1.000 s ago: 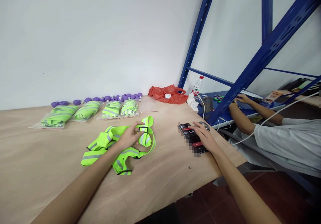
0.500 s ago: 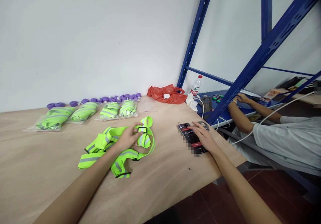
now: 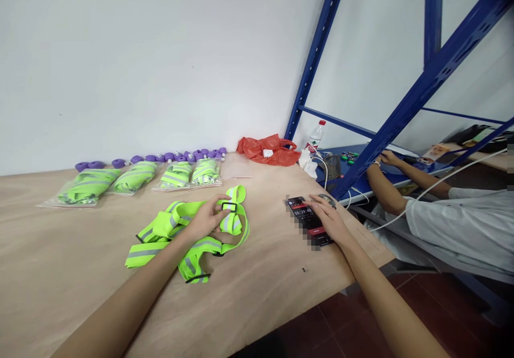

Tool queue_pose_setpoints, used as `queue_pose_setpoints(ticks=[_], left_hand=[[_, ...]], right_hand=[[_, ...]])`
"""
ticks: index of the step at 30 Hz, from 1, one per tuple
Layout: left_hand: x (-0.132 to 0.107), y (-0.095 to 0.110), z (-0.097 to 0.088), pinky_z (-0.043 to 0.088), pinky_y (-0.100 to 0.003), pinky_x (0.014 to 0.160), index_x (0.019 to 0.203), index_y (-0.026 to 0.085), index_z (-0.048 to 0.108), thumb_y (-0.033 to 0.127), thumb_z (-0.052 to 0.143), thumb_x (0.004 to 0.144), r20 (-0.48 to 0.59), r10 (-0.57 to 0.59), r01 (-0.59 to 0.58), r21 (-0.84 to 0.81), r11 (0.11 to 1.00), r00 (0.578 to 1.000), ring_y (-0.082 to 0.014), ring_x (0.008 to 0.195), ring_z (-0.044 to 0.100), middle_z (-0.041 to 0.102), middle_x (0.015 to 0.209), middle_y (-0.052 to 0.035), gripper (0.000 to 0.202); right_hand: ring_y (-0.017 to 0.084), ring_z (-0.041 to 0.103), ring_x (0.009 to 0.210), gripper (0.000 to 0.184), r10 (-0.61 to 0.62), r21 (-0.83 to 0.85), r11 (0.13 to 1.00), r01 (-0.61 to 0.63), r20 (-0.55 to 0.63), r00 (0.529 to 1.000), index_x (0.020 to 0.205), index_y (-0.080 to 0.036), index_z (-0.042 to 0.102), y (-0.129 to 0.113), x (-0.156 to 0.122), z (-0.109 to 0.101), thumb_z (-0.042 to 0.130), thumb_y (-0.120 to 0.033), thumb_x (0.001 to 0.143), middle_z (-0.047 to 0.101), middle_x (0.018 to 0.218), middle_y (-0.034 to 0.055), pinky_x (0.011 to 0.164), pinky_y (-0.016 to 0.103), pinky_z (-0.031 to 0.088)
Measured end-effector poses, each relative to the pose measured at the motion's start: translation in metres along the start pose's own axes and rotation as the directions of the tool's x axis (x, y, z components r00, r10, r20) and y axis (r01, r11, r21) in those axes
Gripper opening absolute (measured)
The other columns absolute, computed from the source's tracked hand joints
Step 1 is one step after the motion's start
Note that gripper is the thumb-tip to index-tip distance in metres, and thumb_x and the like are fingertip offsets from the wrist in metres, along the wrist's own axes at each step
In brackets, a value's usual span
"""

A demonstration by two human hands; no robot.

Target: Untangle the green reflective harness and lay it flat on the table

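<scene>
One strap tangle (image 3: pixel 160 224) lies around and beneath our left hand (image 3: pixel 219 214), whose thumb and fingers grasp it at one buckle (image 3: pixel 229 207). Right of that grip, our right hand (image 3: pixel 327 216), spread and clasping nothing, lies over one phone (image 3: pixel 303 213). Beyond the grip, leftward, we count four bags (image 3: pixel 90 184).

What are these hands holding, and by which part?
The left hand holds the reflective strap at a black buckle; the right hand lies over the smartphone, ungripped.
</scene>
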State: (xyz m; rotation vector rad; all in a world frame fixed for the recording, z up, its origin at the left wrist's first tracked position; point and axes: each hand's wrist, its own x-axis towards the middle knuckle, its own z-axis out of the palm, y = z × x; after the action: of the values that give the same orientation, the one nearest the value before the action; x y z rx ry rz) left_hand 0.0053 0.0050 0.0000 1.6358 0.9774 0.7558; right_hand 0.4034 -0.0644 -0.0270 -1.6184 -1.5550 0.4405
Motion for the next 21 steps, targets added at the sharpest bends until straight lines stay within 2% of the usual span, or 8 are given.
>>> queue_pose_setpoints(ticks=[5, 12, 17, 21], left_hand=[[-0.002, 0.004, 0.0, 0.043, -0.022, 0.036, 0.123, 0.019, 0.052, 0.052, 0.062, 0.084, -0.005, -0.028, 0.029, 0.01, 1.0, 1.0, -0.0097, 0.038, 0.045, 0.042, 0.06, 0.0096, 0.052], [-0.003, 0.009, 0.002, 0.041, -0.02, 0.035, 0.121, 0.019, 0.055, 0.051, 0.065, 0.083, -0.02, -0.056, 0.056, 0.001, 0.998, 0.998, -0.0081, 0.04, 0.042, 0.043, 0.062, 0.0089, 0.051], [-0.002, 0.011, 0.001, 0.04, -0.019, 0.035, 0.115, 0.017, 0.061, 0.051, 0.07, 0.079, 0.012, -0.048, 0.048, 0.002, 0.999, 0.999, -0.0076, 0.042, 0.043, 0.043, 0.063, 0.0082, 0.05], [-0.002, 0.013, 0.001, 0.043, -0.02, 0.037, 0.118, 0.017, 0.061, 0.049, 0.075, 0.073, 0.034, -0.082, 0.083, -0.035, 0.996, 0.996, -0.0077, 0.045, 0.046, 0.047, 0.068, 0.0067, 0.057]], right_hand=[[0.029, 0.049, 0.136, 0.059, 0.009, 0.007, 1.0, -0.009, 0.013, 1.0, 0.112, -0.029, 0.077, 0.0, 0.0, 0.0, 0.043, -0.072, 0.091, 0.057, 0.142, 0.0086, 0.119, 0.047, 0.029], [0.029, 0.048, 0.136, 0.06, -0.009, -0.011, 1.0, 0.009, 0.029, 1.0, 0.113, -0.029, 0.076, -0.002, 0.0, 0.0, 0.041, -0.071, 0.091, 0.056, 0.143, 0.0088, 0.12, 0.048, 0.028], [0.029, 0.046, 0.138, 0.06, 0.008, -0.024, 1.0, -0.007, 0.048, 0.999, 0.115, -0.029, 0.075, -0.003, 0.0, -0.001, 0.04, -0.071, 0.092, 0.055, 0.145, 0.0085, 0.12, 0.048, 0.027], [0.029, 0.045, 0.139, 0.058, 0.018, -0.035, 0.999, -0.016, 0.058, 0.998, 0.116, -0.029, 0.075, -0.001, 0.0, -0.001, 0.04, -0.069, 0.093, 0.054, 0.146, 0.0081, 0.12, 0.048, 0.026]])
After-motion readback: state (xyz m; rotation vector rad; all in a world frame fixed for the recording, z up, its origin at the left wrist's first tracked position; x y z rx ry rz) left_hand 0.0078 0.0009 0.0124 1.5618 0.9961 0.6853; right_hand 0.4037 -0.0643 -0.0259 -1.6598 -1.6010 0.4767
